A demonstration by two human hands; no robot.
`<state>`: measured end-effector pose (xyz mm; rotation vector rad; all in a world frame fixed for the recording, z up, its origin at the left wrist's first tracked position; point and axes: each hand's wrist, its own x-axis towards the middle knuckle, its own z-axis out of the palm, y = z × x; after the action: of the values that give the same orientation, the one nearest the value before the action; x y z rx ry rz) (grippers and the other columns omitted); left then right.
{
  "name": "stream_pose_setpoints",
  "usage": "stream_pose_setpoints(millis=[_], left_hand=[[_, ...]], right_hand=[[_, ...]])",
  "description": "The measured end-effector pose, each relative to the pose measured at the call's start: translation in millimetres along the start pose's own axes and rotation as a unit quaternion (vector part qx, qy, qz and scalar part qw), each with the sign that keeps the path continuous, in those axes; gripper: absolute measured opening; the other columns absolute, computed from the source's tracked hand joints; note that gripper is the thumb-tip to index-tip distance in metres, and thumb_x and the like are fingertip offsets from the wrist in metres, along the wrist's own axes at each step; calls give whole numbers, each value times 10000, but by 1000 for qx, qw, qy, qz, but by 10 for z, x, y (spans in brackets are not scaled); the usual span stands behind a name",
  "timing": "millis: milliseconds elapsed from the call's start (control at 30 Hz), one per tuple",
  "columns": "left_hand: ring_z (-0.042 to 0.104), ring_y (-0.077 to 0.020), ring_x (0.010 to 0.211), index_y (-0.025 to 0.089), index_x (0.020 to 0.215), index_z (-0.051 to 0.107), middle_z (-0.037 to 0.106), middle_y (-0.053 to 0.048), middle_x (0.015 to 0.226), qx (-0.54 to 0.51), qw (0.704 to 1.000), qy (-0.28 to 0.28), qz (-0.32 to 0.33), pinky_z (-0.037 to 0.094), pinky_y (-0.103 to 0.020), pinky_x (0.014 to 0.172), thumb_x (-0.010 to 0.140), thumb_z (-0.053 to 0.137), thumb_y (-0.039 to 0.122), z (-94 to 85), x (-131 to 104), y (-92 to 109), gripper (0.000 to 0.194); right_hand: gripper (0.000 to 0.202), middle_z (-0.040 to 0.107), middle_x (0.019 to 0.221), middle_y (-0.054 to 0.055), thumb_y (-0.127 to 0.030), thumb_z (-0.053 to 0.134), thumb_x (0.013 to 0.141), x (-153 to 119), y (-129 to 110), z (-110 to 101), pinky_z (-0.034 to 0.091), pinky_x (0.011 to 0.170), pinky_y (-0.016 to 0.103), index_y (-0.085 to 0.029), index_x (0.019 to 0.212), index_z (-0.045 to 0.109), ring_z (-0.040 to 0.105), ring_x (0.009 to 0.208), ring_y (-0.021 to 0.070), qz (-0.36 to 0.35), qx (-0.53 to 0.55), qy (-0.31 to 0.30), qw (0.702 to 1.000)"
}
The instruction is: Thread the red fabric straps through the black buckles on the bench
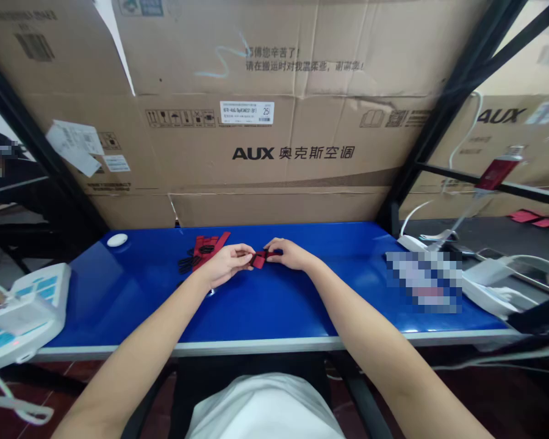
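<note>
A small red piece with black ends (pixel 258 261), perhaps fabric, is stretched between my two hands just above the blue table. My left hand (pixel 227 264) pinches its left end between thumb and fingers. At its right end, my right hand (pixel 289 253) grips the black part with curled fingers. Close beyond my left hand lies a pile of red strips (pixel 205 244). Black looped cords (pixel 190 262) rest on and beside that pile, partly hidden by my left hand. The exact kind of the held piece is too small to make out.
The blue table (pixel 274 311) backs onto large cardboard boxes (pixel 297 128). A white round lid-like disc (pixel 117 240) lies at the back left. White power strips stand left (pixel 50 299) and right (pixel 480 292). Black frame posts rise on both sides. Another person (pixel 13 177) sits far left.
</note>
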<state>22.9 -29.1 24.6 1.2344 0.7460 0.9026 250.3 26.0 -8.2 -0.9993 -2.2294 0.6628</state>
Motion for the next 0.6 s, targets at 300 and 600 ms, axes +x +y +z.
stream_pose_setpoints(millis=[300,600], left_hand=[[606,-146,438,142,692,586,591,-4,515,209,915,342,35,507,-261,492,697,772,219,-392,211,-176,201],[665,-134,507,203,933,416,682,-76,997,124,960,184,172,536,-258,463,793,647,496,38,168,-140,398]], right_hand=[[141,551,457,-40,-184,664,729,-40,-248,-120,392,417,219,-168,865,631,492,385,106,170,171,175,955],[211,650,721,38,-354,633,797,-46,-522,29,477,662,314,-150,847,655,592,637,148,33,249,54,966]])
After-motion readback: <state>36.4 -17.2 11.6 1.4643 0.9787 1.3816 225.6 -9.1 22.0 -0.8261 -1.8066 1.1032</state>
